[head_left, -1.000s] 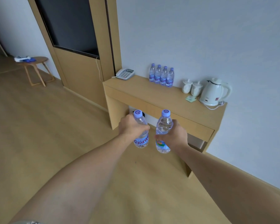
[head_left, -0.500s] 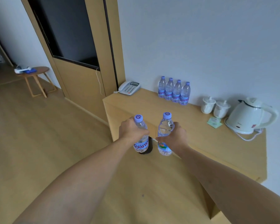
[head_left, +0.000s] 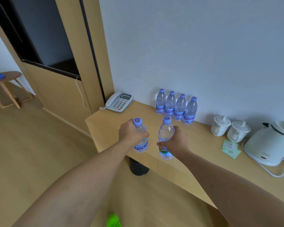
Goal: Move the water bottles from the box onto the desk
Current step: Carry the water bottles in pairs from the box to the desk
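My left hand (head_left: 130, 133) grips a clear water bottle (head_left: 141, 145) with a purple cap, held upright over the front edge of the wooden desk (head_left: 115, 122). Beside it, my right hand (head_left: 175, 141) holds a second upright bottle (head_left: 165, 133) of the same kind, also above the desk's front edge. Against the wall at the back of the desk stands a row of several water bottles (head_left: 176, 106), side by side. The box is out of view.
A white telephone (head_left: 119, 102) sits at the desk's left back corner. Two white lidded cups (head_left: 229, 131), paper sachets (head_left: 230, 149) and a white kettle (head_left: 270, 148) with its cord fill the right side. A dark bin (head_left: 138, 167) stands under the desk. A small round table (head_left: 5, 87) is far left.
I have come closer to the desk. Both hands with their bottles have moved forward from in front of the desk to above its front edge.
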